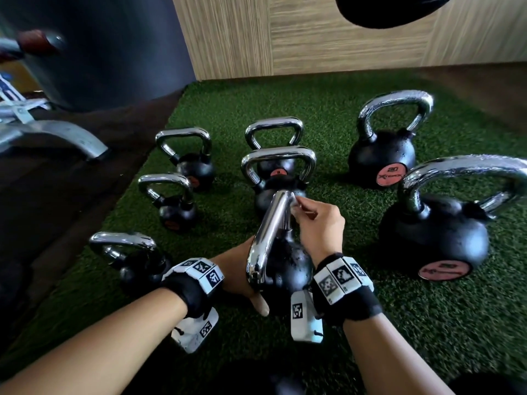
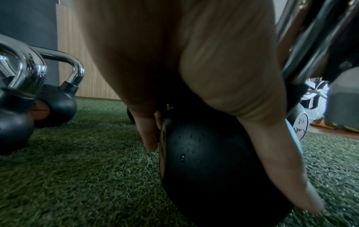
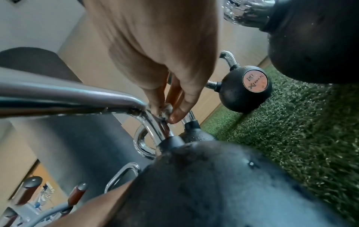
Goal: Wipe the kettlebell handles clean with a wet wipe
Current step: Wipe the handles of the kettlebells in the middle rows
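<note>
Kettlebell (image 1: 285, 263) nearest the person stood on the green turf (image 1: 427, 323), among the others. Left hand (image 1: 236, 277) rested on its black body with fingers nearly straight, probably to stop it rolling. Right hand (image 1: 319, 223) pinched a small wet wipe (image 1: 293, 202) against the far bend of the chrome handle (image 1: 268, 232).
</note>
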Motion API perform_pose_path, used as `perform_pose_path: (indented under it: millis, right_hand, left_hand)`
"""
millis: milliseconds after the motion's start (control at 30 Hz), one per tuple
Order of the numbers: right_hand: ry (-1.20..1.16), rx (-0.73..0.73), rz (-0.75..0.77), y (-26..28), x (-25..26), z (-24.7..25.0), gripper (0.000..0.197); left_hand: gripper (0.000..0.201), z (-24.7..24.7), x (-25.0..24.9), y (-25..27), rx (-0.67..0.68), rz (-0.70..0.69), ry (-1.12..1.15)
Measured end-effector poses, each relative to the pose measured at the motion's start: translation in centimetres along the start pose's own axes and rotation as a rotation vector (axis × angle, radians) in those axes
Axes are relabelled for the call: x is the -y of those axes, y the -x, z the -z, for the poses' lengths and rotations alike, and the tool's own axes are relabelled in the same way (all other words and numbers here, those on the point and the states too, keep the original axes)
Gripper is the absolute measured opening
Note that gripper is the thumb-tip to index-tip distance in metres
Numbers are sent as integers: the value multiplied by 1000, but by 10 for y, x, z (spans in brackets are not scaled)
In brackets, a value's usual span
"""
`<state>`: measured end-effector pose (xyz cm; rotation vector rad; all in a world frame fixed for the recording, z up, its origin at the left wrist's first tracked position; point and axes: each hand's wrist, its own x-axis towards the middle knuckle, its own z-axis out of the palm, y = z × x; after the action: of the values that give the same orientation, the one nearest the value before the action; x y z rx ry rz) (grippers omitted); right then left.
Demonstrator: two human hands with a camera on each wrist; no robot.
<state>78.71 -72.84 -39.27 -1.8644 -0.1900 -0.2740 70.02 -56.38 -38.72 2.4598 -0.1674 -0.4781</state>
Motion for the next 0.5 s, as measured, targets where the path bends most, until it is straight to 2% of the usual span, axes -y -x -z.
perform_pose_path:
  millis: [100,200,267,367,500]
  right_hand:
    - [5,-56,245,7,12,4,22]
    - [8,-22,370,23,18,12,21]
    - [25,36,378,27,21,19,21]
    - [-10,126,273,17,29,27,22]
    - [-1,207,237,24,39,38,21]
  left_hand:
    - [107,-2,8,-4,3,34,-4]
    - [108,-1,11,-6,0,61,-42]
    - [110,1,11,-7,6,47,-42]
    - [104,4,8,-9,20,37,-18]
    - [83,9,5,-11,36,34,-39]
